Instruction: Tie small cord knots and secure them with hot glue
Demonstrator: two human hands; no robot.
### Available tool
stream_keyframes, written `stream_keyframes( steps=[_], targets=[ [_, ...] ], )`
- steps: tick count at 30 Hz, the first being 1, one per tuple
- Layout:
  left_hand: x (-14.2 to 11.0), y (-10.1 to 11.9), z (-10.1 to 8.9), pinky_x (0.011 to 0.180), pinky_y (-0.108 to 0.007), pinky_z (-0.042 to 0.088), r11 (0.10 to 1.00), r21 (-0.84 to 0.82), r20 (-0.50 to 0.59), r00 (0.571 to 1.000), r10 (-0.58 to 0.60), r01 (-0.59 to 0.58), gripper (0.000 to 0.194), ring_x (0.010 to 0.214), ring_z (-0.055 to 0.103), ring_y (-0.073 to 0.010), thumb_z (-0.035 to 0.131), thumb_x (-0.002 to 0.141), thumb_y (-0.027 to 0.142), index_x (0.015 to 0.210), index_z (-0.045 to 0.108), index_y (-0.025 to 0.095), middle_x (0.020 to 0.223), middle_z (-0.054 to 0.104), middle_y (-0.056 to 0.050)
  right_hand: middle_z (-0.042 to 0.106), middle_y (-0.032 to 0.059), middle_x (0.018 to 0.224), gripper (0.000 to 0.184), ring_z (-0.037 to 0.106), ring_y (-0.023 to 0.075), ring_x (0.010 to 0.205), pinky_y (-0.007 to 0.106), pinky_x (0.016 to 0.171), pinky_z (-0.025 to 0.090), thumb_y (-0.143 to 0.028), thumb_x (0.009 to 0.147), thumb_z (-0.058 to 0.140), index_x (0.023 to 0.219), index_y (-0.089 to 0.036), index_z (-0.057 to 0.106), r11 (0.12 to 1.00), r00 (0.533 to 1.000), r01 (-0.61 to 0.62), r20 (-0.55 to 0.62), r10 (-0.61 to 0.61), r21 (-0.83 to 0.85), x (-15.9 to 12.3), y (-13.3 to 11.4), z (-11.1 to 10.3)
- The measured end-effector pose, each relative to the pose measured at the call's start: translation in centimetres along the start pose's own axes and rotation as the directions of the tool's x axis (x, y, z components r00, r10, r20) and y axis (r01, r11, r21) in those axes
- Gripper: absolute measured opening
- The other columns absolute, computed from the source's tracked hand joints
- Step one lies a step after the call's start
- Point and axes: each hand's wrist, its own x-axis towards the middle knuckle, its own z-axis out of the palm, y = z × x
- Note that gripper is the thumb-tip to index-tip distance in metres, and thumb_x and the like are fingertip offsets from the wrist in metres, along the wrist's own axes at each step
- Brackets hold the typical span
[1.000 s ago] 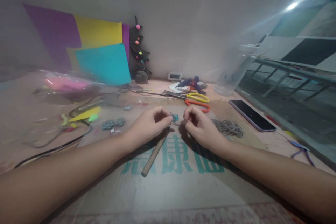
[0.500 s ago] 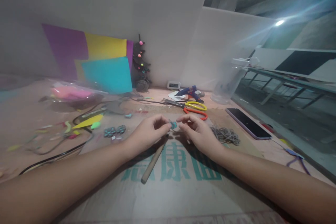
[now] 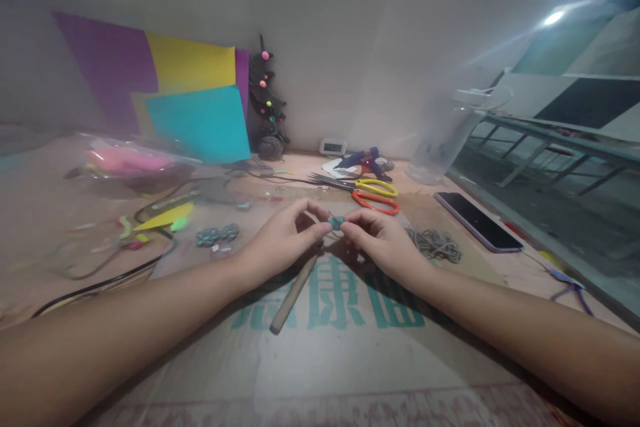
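My left hand point(image 3: 285, 240) and my right hand point(image 3: 383, 242) meet over a sheet of cardboard point(image 3: 350, 340) printed with green characters. Both pinch a small teal piece point(image 3: 336, 221) between thumb and fingertips, their tips almost touching. A wooden stick point(image 3: 294, 293) lies on the cardboard just under my left hand, running toward me. A bundle of grey twine point(image 3: 434, 243) sits right of my right hand.
Yellow and orange scissors point(image 3: 375, 192) and a blue glue gun point(image 3: 361, 159) lie behind the hands. A phone point(image 3: 477, 220) rests at the right, near a clear jar point(image 3: 440, 147). Coloured paper sheets point(image 3: 195, 113) lean on the wall. Small teal pieces point(image 3: 217, 235) and scraps lie left.
My right hand has closed in on my left, so that both now pinch the teal piece. The head view tilted down and back up meanwhile.
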Motion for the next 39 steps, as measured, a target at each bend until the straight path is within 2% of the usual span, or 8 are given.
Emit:
stream_keyframes(
  steps=[3, 5, 8, 12, 21, 32, 35, 39],
  targets=[
    [0.0, -0.3, 0.1, 0.066, -0.026, 0.049, 0.997, -0.072, 0.031, 0.999, 0.033, -0.031, 0.041, 0.076, 0.063, -0.0145, 0.051, 0.091, 0.029, 0.130, 0.044, 0.023, 0.091, 0.065, -0.003, 0.056, -0.0037, 0.063, 0.023, 0.055, 0.0099, 0.050, 0.020, 0.040, 0.038, -0.041, 0.083, 0.062, 0.080, -0.019, 0.055, 0.999, 1.000, 0.015, 0.026, -0.016, 0.032, -0.1, 0.0, 0.0],
    [0.1, -0.4, 0.2, 0.072, -0.027, 0.051, 0.995, -0.084, 0.086, 0.994, 0.062, -0.055, 0.045, 0.086, 0.064, -0.0150, 0.050, 0.090, 0.024, 0.134, 0.044, 0.024, 0.108, 0.064, -0.007, 0.057, -0.0032, 0.063, 0.023, 0.053, 0.0094, 0.050, 0.020, 0.041, 0.039, -0.041, 0.083, 0.062, 0.079, -0.019, 0.056, 0.999, 0.998, 0.037, 0.047, -0.038, 0.030, -0.2, -0.1, 0.0],
    [0.2, -0.5, 0.3, 0.078, -0.028, 0.051, 0.997, -0.066, 0.133, 0.990, 0.042, -0.034, 0.037, 0.092, 0.064, -0.0163, 0.052, 0.088, 0.021, 0.125, 0.053, 0.020, 0.110, 0.065, -0.007, 0.057, -0.0029, 0.063, 0.024, 0.051, 0.0090, 0.050, 0.021, 0.043, 0.040, -0.042, 0.083, 0.062, 0.079, -0.019, 0.057, 0.998, 0.996, 0.068, 0.049, -0.068, 0.008, -0.3, 0.0, 0.1],
    [0.2, -0.2, 0.3, 0.074, -0.029, 0.050, 0.999, 0.047, 0.022, 1.000, 0.008, -0.009, 0.023, 0.085, 0.063, -0.0174, 0.055, 0.087, 0.028, 0.105, 0.062, 0.016, 0.095, 0.067, -0.006, 0.057, -0.0032, 0.062, 0.026, 0.050, 0.0091, 0.049, 0.021, 0.043, 0.039, -0.043, 0.084, 0.061, 0.079, -0.019, 0.055, 0.997, 0.998, 0.065, 0.013, -0.064, -0.050, -0.2, 0.1, -0.1],
    [0.0, 0.5, 0.1, 0.064, -0.026, 0.046, 0.986, 0.164, -0.064, 0.997, 0.052, -0.041, 0.023, 0.072, 0.058, -0.0158, 0.053, 0.087, 0.038, 0.080, 0.057, 0.017, 0.075, 0.062, -0.002, 0.058, -0.0017, 0.062, 0.026, 0.050, 0.0101, 0.051, 0.022, 0.046, 0.040, -0.042, 0.085, 0.059, 0.075, -0.018, 0.056, 0.981, 0.992, 0.091, -0.067, -0.104, -0.171, 0.0, -0.2, -0.1],
    [-0.2, 0.6, 0.3, 0.063, -0.027, 0.045, 0.976, 0.218, -0.006, 1.000, -0.027, 0.027, 0.024, 0.069, 0.060, -0.0169, 0.055, 0.086, 0.039, 0.092, 0.063, 0.017, 0.078, 0.065, -0.002, 0.055, -0.0031, 0.059, 0.022, 0.049, 0.0100, 0.050, 0.023, 0.047, 0.040, -0.039, 0.087, 0.058, 0.078, -0.019, 0.057, 0.976, 0.989, 0.131, -0.052, -0.141, -0.173, -0.3, -0.2, -0.1],
    [-0.2, 0.8, 0.0, 0.063, -0.027, 0.044, 0.970, 0.240, -0.032, 0.998, 0.046, -0.037, 0.031, 0.070, 0.059, -0.0165, 0.052, 0.088, 0.040, 0.105, 0.065, 0.018, 0.085, 0.066, -0.003, 0.056, -0.0028, 0.060, 0.021, 0.050, 0.0107, 0.052, 0.024, 0.049, 0.040, -0.037, 0.087, 0.057, 0.077, -0.019, 0.057, 0.968, 0.988, 0.141, -0.039, -0.152, -0.207, -0.4, -0.2, -0.1],
    [-0.1, 1.0, -0.3, 0.072, -0.029, 0.043, 0.934, 0.325, -0.047, 0.984, 0.172, -0.147, 0.032, 0.079, 0.058, -0.0183, 0.046, 0.091, 0.039, 0.082, 0.067, 0.016, 0.080, 0.063, -0.004, 0.058, -0.0015, 0.061, 0.020, 0.053, 0.0123, 0.056, 0.025, 0.052, 0.041, -0.034, 0.088, 0.056, 0.075, -0.019, 0.058, 0.946, 0.984, 0.159, -0.031, -0.175, -0.284, -0.3, -0.2, 0.0]
  ],
)
